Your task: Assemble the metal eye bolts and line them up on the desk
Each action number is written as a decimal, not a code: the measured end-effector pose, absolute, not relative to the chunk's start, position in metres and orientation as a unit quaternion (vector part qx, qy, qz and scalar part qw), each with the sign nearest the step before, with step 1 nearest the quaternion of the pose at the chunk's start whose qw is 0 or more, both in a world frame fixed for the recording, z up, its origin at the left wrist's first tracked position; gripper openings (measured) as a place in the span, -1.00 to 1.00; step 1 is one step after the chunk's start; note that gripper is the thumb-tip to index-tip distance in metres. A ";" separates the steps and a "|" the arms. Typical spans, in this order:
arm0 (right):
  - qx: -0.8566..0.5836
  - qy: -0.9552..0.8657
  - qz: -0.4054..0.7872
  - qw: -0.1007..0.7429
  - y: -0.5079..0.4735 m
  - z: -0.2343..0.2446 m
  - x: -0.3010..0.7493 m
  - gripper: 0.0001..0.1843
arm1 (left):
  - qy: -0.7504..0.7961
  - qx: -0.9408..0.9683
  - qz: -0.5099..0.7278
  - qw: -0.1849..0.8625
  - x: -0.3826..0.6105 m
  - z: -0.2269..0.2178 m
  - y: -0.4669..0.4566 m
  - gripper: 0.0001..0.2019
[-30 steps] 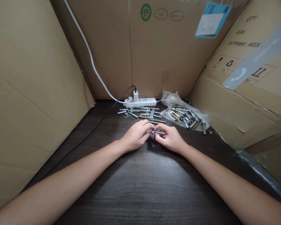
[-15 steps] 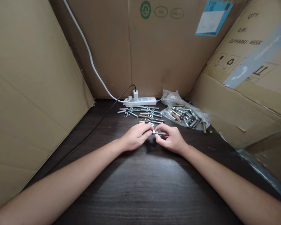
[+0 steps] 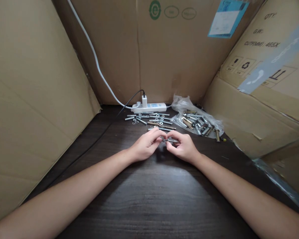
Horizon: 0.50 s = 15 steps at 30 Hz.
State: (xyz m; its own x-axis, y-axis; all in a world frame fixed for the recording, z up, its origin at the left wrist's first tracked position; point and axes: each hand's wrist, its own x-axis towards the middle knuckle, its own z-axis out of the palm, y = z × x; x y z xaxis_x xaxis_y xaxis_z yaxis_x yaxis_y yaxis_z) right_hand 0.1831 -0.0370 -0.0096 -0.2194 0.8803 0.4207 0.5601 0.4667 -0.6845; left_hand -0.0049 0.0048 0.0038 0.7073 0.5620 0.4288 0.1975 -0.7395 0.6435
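Observation:
In the middle of the table, my right hand is closed round a silver anchor bolt, held nearly level between thumb and fingers. The nut sits at the bolt's left end. My left hand pinches this nut, its forefinger arched over the top and partly covering it. The fingertips of both hands almost meet there. Just beyond them lie several loose bolts and metal sleeves, with washers and nuts scattered among them.
A clear plastic bag with several assembled anchor bolts lies at the back right. Behind the loose parts stands a white power strip with a plugged-in charger. A black cable crosses the table's left side. Cardboard walls enclose three sides.
My left forefinger has moved right and over the nut, covering more of it. The right hand has shifted very slightly to the right, still holding the bolt.

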 end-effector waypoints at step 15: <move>-0.479 -0.763 0.179 0.395 -0.039 -0.005 0.183 -0.87 | 0.247 0.878 0.256 0.320 -0.004 0.006 0.008 -0.79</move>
State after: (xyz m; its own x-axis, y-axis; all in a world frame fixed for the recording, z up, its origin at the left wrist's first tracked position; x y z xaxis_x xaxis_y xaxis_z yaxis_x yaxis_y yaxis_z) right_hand 0.1833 -0.0389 -0.0048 -0.2296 0.8719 0.4325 0.5897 0.4782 -0.6509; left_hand -0.0044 0.0076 0.0062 0.7474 0.5968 0.2919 0.2697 -0.6741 0.6876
